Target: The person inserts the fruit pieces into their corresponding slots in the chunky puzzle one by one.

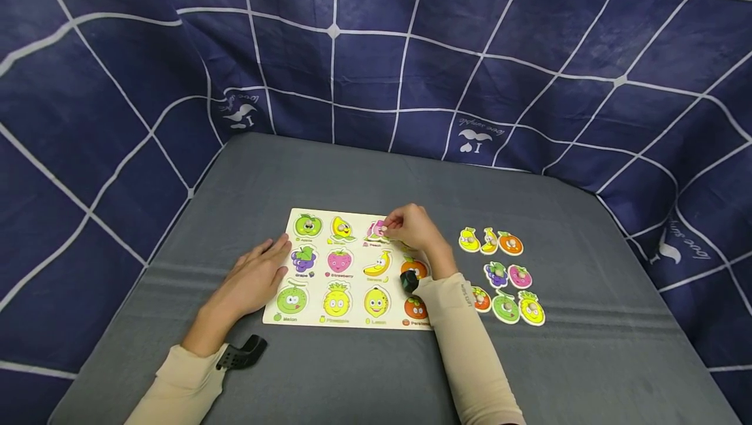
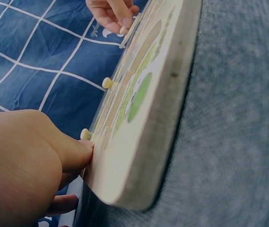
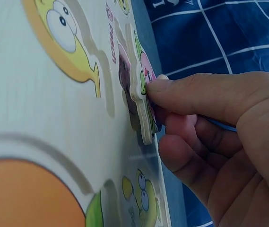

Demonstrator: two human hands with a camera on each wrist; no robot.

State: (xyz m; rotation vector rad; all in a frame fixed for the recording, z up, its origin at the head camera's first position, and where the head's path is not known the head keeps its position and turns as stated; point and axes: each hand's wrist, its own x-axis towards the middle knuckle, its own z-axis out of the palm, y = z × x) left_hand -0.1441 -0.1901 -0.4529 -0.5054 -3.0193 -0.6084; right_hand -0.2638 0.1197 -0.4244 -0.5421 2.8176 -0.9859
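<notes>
A wooden fruit puzzle board (image 1: 356,298) lies on the grey table. My right hand (image 1: 414,226) pinches a pink peach puzzle piece (image 3: 144,61) between thumb and fingers. In the right wrist view, the piece is tilted over the peach recess in the board's top row. My left hand (image 1: 252,275) rests along the board's left edge with fingers extended, its thumb at the edge in the left wrist view. Close to it, a green apple piece (image 1: 308,225) and a yellow mango piece (image 1: 341,229) sit in their recesses, knobs up.
Right of the board lie several loose knobbed pieces, among them a banana (image 1: 489,241), an orange (image 1: 510,243), grapes (image 1: 496,273), a melon (image 1: 506,307) and a pineapple (image 1: 531,308). A blue curtain (image 1: 376,72) with white lines surrounds the table's back and sides.
</notes>
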